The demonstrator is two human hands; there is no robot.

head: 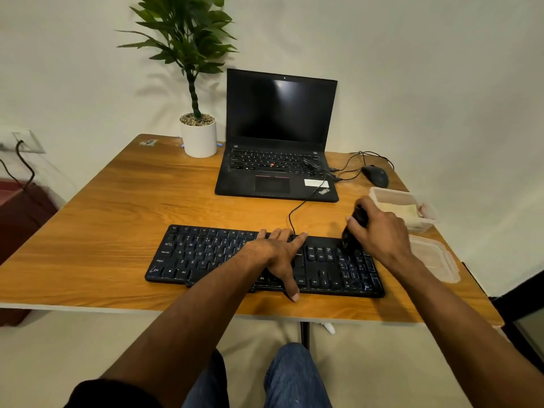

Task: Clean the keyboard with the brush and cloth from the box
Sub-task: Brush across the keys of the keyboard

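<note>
A black keyboard (212,257) lies near the front edge of the wooden table (112,219). My left hand (279,254) rests flat on its middle, fingers spread and straight, thumb over the front edge. My right hand (382,234) grips a black brush (354,228), whose bristles touch the keys at the keyboard's upper right. The clear plastic box (394,198) stands behind my right hand with a pale cloth (397,209) inside. Its lid (435,260) lies to the right of the keyboard.
An open black laptop (276,148) sits at the back centre, the keyboard's cable (297,210) running to it. A black mouse (375,175) lies at the back right. A potted plant (198,136) stands at the back, left of the laptop.
</note>
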